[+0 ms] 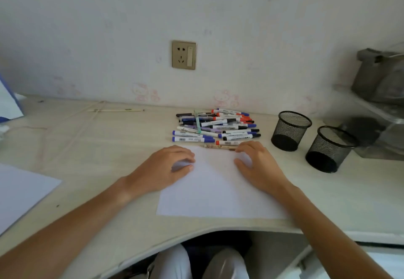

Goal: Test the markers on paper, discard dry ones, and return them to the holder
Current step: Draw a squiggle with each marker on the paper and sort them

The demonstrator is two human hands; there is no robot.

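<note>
Head view: two hands [166, 167] [255, 165] loosely curled, holding nothing, on one sheet [216, 191]; two holders [290, 131] [330, 149].

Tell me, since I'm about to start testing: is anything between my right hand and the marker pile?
Nothing visible blocks it. The right hand rests on the paper, with the marker pile directly beyond its fingertips. Both mesh holders stand off to the right.

A matt white paper sheet [218, 189] lies on a pale wood-grain desk [98, 147] with a smooth, dull finish. The markers [216, 126] look like smooth plastic. Two holders [290, 131] are black metal mesh. The wall socket [184, 55] has a glossy golden face.
</note>
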